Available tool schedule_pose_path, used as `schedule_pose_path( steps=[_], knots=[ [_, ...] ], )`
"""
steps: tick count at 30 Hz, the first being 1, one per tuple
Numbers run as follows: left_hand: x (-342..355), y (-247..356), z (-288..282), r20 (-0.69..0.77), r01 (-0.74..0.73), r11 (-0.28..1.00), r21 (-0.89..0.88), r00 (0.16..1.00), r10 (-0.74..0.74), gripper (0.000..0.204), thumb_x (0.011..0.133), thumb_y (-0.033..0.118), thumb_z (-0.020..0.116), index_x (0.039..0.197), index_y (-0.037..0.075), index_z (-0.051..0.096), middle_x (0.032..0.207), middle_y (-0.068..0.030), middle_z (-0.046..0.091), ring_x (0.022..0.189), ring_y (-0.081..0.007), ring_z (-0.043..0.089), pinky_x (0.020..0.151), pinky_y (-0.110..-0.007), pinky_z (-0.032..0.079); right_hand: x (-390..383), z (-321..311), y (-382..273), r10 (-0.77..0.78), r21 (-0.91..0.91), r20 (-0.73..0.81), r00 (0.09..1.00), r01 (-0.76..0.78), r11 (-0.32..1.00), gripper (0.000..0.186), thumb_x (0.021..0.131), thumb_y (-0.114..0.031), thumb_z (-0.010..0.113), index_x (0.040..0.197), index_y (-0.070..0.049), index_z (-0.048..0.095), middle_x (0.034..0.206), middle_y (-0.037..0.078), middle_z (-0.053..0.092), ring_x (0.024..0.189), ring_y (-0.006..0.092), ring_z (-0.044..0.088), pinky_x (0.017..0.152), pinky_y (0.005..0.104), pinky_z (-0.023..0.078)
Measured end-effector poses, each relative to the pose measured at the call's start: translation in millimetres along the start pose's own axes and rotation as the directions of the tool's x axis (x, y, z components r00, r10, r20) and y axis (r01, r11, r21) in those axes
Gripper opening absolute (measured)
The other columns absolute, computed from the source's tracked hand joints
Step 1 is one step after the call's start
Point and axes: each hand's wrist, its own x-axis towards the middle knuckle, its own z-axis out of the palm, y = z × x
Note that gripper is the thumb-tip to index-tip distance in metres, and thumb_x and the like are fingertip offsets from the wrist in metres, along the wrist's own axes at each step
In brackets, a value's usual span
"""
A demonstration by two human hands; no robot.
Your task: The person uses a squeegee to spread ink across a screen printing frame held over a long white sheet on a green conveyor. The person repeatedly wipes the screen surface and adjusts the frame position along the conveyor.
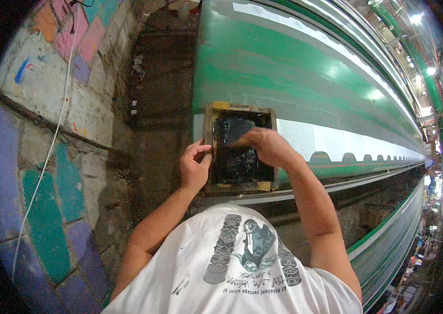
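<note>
A wooden printing frame (207, 123) lies on the near left end of a long green table. Dark, wet-looking black ink (234, 128) covers much of its inside. At the frame's left side, my left hand (195, 166) is closed, with thumb and fingers on the wooden edge. Over the inside of the frame, toward its right side, my right hand (269, 147) is curled shut with the fingers pointing left. Whatever it grips is blurred and partly hidden against the dark ink. Pieces of yellow tape (221, 105) mark the frame's far and near sides.
White cut fabric pieces (331, 140) with scalloped edges run along the green table (263, 63). A second green table (389, 235) stands at the right. A painted block wall (48, 209) with a hanging white cable (56, 136) borders the dark aisle on the left.
</note>
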Motion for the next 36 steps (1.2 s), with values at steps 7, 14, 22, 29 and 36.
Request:
schedule_pose_path(
  steps=[7,14,22,29,36],
  knots=[
    [4.5,9.5,0.9,0.057,-0.065,0.992,0.106,0.997,0.060,0.029,0.087,-0.002,0.081,0.114,0.006,0.080,0.142,-0.0206,0.071,0.134,-0.0346,0.068,0.115,-0.042,0.053,31.6,-7.2,23.3,0.078,-0.053,-0.249,0.965,-0.094,0.994,0.062,0.079,0.009,0.066,0.132,-0.019,0.080,0.124,0.015,0.078,0.121,0.0398,0.072,0.105,0.0506,0.058],
    [3.5,8.3,-0.2,0.074,-0.054,0.993,0.102,0.996,0.047,0.029,0.088,-0.008,0.079,0.113,0.006,0.080,0.147,-0.0209,0.067,0.129,-0.0322,0.071,0.105,-0.040,0.060,-17.4,36.6,-3.2,0.031,-0.081,-0.263,0.964,-0.054,0.995,0.059,0.082,0.006,0.068,0.134,-0.019,0.079,0.122,0.012,0.076,0.120,0.0398,0.069,0.106,0.0526,0.053],
    [-1.4,1.8,6.1,0.024,-0.033,0.999,0.041,0.999,0.032,0.027,0.088,-0.004,0.081,0.113,0.006,0.081,0.148,-0.0236,0.068,0.142,-0.0352,0.063,0.122,-0.045,0.046,-84.2,63.8,-60.0,0.032,-0.102,-0.220,0.975,-0.055,0.993,0.068,0.082,0.003,0.071,0.147,-0.017,0.071,0.133,0.008,0.072,0.121,0.0367,0.065,0.109,0.0511,0.051],
    [-13.6,0.5,7.7,0.021,-0.179,0.939,0.294,0.983,0.181,0.036,0.080,-0.002,0.083,0.115,0.008,0.082,0.154,-0.0240,0.064,0.146,-0.0401,0.060,0.122,-0.048,0.048,-106.4,80.5,-66.3,0.051,-0.001,-0.196,0.979,-0.053,0.999,0.057,0.081,-0.003,0.082,0.137,-0.012,0.076,0.136,0.009,0.071,0.129,0.0371,0.064,0.113,0.0501,0.051],
    [-7.3,12.4,-5.2,-0.029,-0.113,0.949,0.295,0.991,0.127,0.040,0.073,-0.008,0.074,0.109,0.007,0.083,0.159,-0.0274,0.062,0.147,-0.0406,0.061,0.127,-0.045,0.042,-138.3,93.5,-26.0,0.305,0.283,-0.628,0.716,-0.155,0.947,0.041,0.093,-0.009,0.084,0.133,-0.006,0.077,0.141,0.017,0.070,0.135,0.0375,0.065,0.115,0.0477,0.052]
  ],
)
